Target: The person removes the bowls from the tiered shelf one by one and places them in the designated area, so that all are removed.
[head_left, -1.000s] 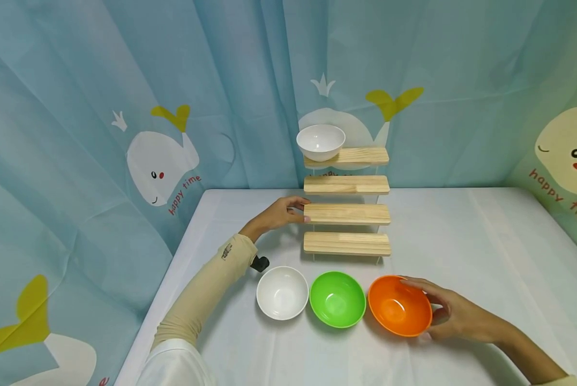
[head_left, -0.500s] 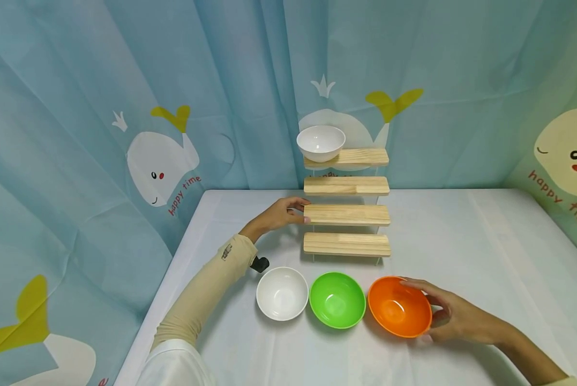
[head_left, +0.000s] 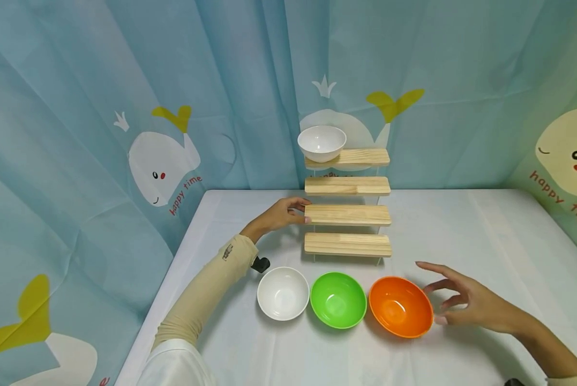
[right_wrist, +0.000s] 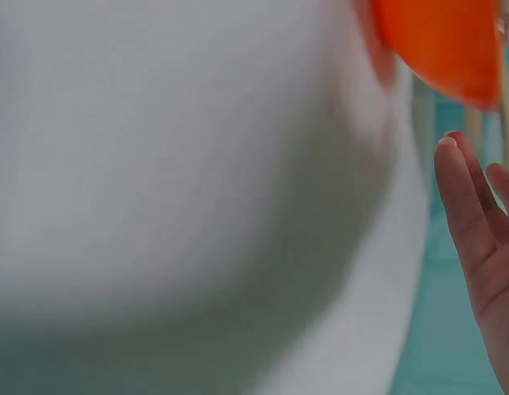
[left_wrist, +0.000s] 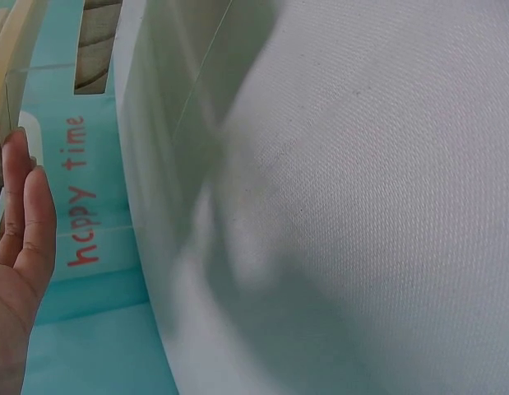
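My left hand (head_left: 280, 213) holds the left end of a wooden plank (head_left: 348, 214), the second from the front of a tiered display stand. The thumb lies at the plank's front corner, the fingers at its back corner. In the left wrist view, the fingers (left_wrist: 30, 214) reach up to the wood. Spread and holding nothing, my right hand (head_left: 471, 300) hovers just right of an orange bowl (head_left: 400, 308). The right wrist view shows the bowl's orange side (right_wrist: 443, 49) beyond the extended fingers (right_wrist: 464, 193). A green bowl (head_left: 338, 300) and a white bowl (head_left: 283, 294) continue the row leftward.
Another white bowl (head_left: 322, 143) sits on the left part of the stand's top plank (head_left: 365, 157). Two more planks complete the stand, joined by clear side supports. A white cloth covers the table (head_left: 462, 236), with a blue whale-print curtain (head_left: 249, 96) behind.
My right hand has let go of the orange bowl and drawn off to the right, its fingers spreading. The bowls stay in place, and my left hand keeps its position on the stand.
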`<state>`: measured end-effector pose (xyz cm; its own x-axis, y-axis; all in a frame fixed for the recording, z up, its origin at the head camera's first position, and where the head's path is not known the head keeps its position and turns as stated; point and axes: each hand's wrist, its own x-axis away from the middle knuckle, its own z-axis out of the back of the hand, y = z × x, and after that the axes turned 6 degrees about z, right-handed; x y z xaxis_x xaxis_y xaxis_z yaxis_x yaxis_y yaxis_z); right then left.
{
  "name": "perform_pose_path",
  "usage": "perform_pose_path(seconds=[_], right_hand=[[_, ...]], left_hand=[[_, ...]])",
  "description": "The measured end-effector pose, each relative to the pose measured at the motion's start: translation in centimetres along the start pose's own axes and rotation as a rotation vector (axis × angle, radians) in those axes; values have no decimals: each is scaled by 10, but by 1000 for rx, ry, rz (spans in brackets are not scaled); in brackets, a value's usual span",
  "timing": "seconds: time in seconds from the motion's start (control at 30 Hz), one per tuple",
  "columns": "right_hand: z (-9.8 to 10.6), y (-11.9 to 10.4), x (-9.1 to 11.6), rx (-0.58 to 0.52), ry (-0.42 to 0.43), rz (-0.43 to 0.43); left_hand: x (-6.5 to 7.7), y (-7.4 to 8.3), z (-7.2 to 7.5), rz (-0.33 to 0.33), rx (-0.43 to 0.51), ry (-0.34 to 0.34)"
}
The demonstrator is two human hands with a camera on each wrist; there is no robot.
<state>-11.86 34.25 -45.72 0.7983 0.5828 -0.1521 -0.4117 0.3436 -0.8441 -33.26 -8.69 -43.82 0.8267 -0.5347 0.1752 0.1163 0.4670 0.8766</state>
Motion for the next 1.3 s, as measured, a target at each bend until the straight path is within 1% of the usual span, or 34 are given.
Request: perform_pose_path(seconds=[0.07, 0.17, 0.27, 0.37, 0.47, 0.57, 0.63, 0.7, 0.9, 1.03, 1.1, 1.2, 1.3], right_hand=[[12, -7, -4, 52, 25, -9], [32, -20, -11, 121, 66, 14], [51, -32, -22, 193, 119, 40], [67, -44, -36, 231, 160, 60], [79, -52, -53, 216, 175, 103], [90, -59, -74, 156, 165, 176], [95, -63, -89, 138, 160, 197], [99, -67, -105, 125, 159, 200], [107, -85, -157, 148, 189, 148], [110, -98, -192, 178, 221, 62], [111, -104, -208, 173, 232, 15], [111, -111, -228, 168, 243, -36], [110, -114, -243, 155, 254, -61]], left_hand=[[0, 0, 0, -2, 3, 2], [-1, -1, 0, -2, 7, 2], [0, -1, 0, 1, 5, 1], [0, -1, -1, 1, 2, 0], [0, -1, -1, 4, -2, 2], [-1, -2, -1, 4, -5, 5], [-1, -3, -2, 5, -6, 5], [0, -3, -2, 10, -5, 3], [1, -1, -1, 22, 4, -6], [4, 0, -1, 34, 12, -1], [5, 0, -1, 33, 16, 0], [5, 0, -1, 24, 17, 0], [4, 0, -1, 15, 15, -2]])
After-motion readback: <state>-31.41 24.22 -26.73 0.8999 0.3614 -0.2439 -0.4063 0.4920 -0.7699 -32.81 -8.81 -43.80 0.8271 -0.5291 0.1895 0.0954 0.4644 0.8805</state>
